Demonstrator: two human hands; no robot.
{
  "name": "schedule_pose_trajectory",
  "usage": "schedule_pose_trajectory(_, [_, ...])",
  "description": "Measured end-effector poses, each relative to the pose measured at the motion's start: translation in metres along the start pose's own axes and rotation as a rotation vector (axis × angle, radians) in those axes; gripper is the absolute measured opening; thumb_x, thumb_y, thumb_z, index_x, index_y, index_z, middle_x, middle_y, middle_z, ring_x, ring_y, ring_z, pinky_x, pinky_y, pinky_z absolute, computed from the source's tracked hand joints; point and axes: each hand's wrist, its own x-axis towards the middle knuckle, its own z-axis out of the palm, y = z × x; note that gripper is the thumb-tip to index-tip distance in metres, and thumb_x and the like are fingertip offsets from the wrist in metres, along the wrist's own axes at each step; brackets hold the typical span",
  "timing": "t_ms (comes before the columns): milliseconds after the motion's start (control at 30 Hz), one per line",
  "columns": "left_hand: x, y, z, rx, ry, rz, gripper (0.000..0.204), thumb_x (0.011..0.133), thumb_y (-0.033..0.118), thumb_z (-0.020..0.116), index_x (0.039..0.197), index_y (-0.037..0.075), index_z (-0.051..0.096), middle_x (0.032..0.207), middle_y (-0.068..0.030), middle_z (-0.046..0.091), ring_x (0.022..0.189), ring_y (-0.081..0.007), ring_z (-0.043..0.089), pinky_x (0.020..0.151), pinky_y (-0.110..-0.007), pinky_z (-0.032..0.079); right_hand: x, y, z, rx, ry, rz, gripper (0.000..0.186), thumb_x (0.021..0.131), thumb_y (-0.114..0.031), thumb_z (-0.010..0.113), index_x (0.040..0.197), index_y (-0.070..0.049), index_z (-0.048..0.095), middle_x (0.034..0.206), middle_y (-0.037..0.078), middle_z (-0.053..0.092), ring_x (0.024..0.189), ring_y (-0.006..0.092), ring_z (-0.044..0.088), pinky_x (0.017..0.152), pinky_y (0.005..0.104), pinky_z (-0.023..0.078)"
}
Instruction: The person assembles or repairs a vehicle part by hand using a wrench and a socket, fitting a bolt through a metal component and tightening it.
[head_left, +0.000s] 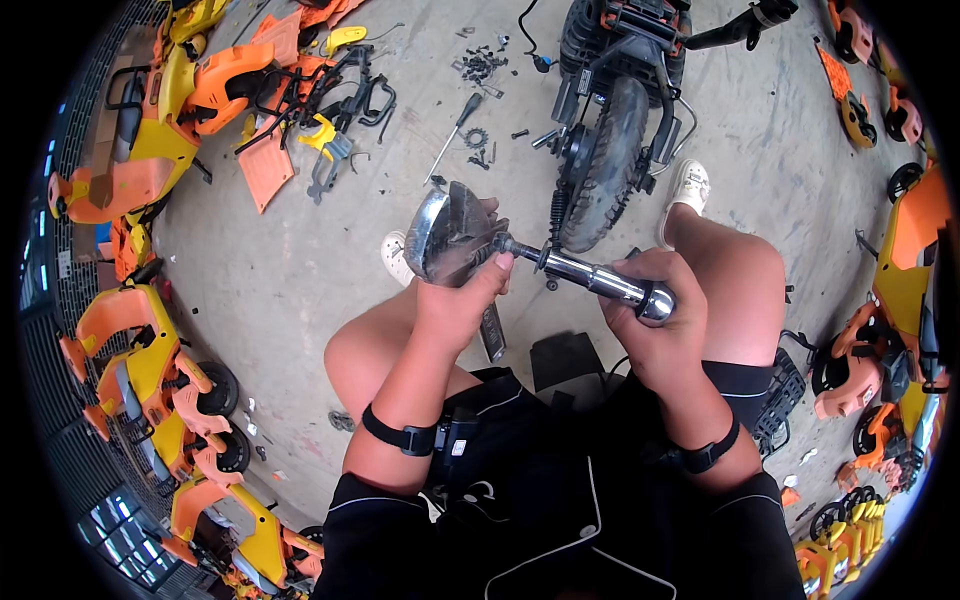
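My left hand [455, 300] is closed around a round chrome-rimmed part with a dark bracket [455, 235], perhaps a lamp housing. A flat metal bar [492, 335] sticks out below this hand. My right hand [655, 325] wraps round a shiny chrome cylindrical tool [590, 275] with a rounded end. The tool's narrow dark tip meets the bracket beside my left thumb. Both hands are above my lap; the fingers of the left one are partly hidden behind the part.
Ahead stands a partly stripped small motorbike with a knobbly tyre [610, 165]. On the concrete floor lie a long screwdriver [455, 135], a toothed ring [477, 138], loose screws [482, 66] and orange panels [267, 170]. Yellow-orange ride-on bikes [150, 360] line both sides.
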Motion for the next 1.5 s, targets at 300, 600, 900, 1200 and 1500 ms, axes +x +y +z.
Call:
schedule_pose_trajectory(300, [-0.002,0.004,-0.009,-0.331,-0.027,0.045,0.053,0.093,0.008,0.065,0.139,-0.004,0.041,0.112,-0.0187,0.066,0.077,-0.0152,0.062,0.059,-0.023,0.046,0.0,0.006,0.004,0.148,-0.054,0.221,0.027,0.079,0.01,0.07,0.102,-0.001,0.06,0.095,0.005,0.065,0.078,0.0074,0.06,0.065,0.0222,0.048])
schedule_pose_trajectory(600, [-0.005,-0.001,-0.022,-0.235,-0.001,0.012,0.049,0.094,0.015,0.068,0.135,-0.002,0.047,0.105,-0.015,0.068,0.075,-0.0135,0.062,0.06,-0.022,0.046,0.0,0.006,0.013,0.127,-0.06,0.204,0.027,0.079,0.009,0.071,0.101,-0.002,0.06,0.094,0.006,0.066,0.079,0.0081,0.06,0.067,0.0229,0.049])
schedule_pose_trajectory(900, [-0.006,0.004,-0.02,-0.3,0.005,0.031,0.051,0.093,0.015,0.069,0.136,-0.001,0.045,0.104,-0.0134,0.066,0.078,-0.0144,0.062,0.061,-0.023,0.046,0.0,0.008,0.016,0.144,-0.053,0.213,0.028,0.078,0.009,0.071,0.101,-0.002,0.061,0.094,0.005,0.066,0.079,0.0081,0.06,0.067,0.0229,0.048])
schedule_pose_trajectory(1200, [-0.001,-0.003,-0.025,-0.311,-0.031,-0.002,0.051,0.094,0.023,0.07,0.133,-0.001,0.048,0.105,-0.0129,0.066,0.08,-0.0142,0.061,0.062,-0.024,0.046,-0.001,0.007,0.019,0.167,-0.046,0.242,0.027,0.079,0.009,0.071,0.101,-0.002,0.061,0.094,0.006,0.066,0.078,0.0085,0.061,0.067,0.0234,0.049])
schedule_pose_trajectory(1500, [-0.001,0.002,-0.02,-0.328,-0.007,0.03,0.054,0.091,0.016,0.071,0.134,-0.002,0.045,0.104,-0.0128,0.065,0.079,-0.015,0.06,0.065,-0.026,0.045,0.001,0.007,0.017,0.104,-0.064,0.199,0.026,0.079,0.009,0.072,0.1,-0.002,0.061,0.096,0.006,0.066,0.081,0.009,0.06,0.069,0.0238,0.048])
